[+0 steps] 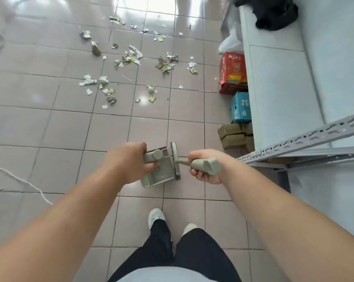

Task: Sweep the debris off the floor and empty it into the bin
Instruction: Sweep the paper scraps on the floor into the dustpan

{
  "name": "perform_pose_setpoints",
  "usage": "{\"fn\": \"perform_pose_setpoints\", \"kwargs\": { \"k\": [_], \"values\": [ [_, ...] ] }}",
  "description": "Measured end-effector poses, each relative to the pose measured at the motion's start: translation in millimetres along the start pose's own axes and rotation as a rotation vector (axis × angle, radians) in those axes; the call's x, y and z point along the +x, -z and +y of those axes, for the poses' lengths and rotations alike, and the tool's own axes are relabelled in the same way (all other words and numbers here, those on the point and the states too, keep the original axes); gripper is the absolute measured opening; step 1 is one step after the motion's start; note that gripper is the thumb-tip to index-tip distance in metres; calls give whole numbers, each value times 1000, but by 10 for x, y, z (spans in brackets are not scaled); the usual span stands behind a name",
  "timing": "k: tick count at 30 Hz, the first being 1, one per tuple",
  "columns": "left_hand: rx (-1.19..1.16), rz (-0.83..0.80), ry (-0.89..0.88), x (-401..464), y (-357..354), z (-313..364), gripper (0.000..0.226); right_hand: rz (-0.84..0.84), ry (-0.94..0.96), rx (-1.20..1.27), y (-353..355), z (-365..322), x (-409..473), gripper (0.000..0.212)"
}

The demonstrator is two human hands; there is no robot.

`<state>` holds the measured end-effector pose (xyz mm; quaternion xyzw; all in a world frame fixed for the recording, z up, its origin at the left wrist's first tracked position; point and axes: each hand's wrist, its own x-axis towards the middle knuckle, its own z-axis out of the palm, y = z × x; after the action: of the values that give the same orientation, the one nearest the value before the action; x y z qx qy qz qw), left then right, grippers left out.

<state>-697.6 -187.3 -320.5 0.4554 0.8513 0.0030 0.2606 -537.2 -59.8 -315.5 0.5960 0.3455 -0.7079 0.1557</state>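
- Left hand [129,162]: fingers clenched round dustpan [158,173] handle.
- Right hand [204,166]: fingers grasping broom [175,159] handle, head just beside left fingers.
- Debris [131,58]: scattered on floor [50,129], well beyond both fists.

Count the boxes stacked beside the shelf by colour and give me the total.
Red box: 1
Blue box: 1
Brown boxes: at least 4 in view, with the shelf hiding part of the stack
Total: at least 6
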Motion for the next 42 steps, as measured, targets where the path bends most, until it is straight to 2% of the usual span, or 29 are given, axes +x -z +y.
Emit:
{"fn": "perform_pose_setpoints", "kwargs": {
  "k": [8,17,21,32,38,42],
  "values": [
    [-98,142,279,400,302,-672,38,-27,103,-339,-487,-865,366,16],
    [-232,157,500,791,642,-1353,40,-53,112,-503,-764,-2026,892,8],
    [-237,174,581,774,765,-1568,45,-47,91,-551,-960,-2319,1062,15],
    [-289,160,635,585,708,-2104,42,39,85,-553,-1468,-2261,1396,13],
    [-280,161,650,431,478,-2260,40,54,64,-547,-1605,-1930,1603,14],
    [-190,137,650,418,342,-2273,42,37,35,-637,-1726,-1614,1737,7]
  ]
}}
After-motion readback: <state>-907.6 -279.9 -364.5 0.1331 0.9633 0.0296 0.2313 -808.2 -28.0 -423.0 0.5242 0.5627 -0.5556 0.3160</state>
